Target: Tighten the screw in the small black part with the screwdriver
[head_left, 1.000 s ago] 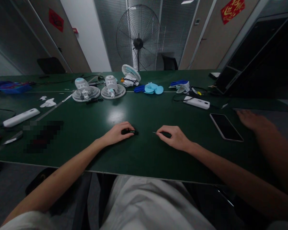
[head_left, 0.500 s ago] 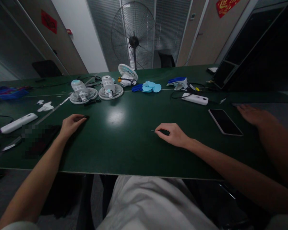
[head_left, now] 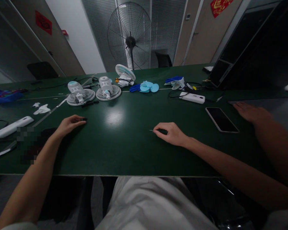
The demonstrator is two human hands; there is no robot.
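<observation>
My left hand (head_left: pixel 68 124) rests on the green table (head_left: pixel 124 143) at the left, fingers closed over a small black object (head_left: pixel 84 119) whose tip shows past my fingertips. My right hand (head_left: pixel 171 133) lies near the middle of the table, pinching a small screwdriver (head_left: pixel 158 131); its thin metal tip points left. The two hands are far apart. Two small white desk fans (head_left: pixel 80 95) lie face down beyond my left hand, a third fan (head_left: pixel 124 75) stands behind them.
Another person's hand (head_left: pixel 251 112) lies flat at the right, beside a dark phone (head_left: pixel 221 119). A white power bank (head_left: pixel 192 97), blue fan blades (head_left: pixel 148 87), blue gloves and cables sit further back. A white bar-shaped device (head_left: pixel 13 126) lies at the left.
My left hand has slid from the table's middle out to the left, taking the small black object with it. My right hand has stayed put. The camera view has shifted slightly.
</observation>
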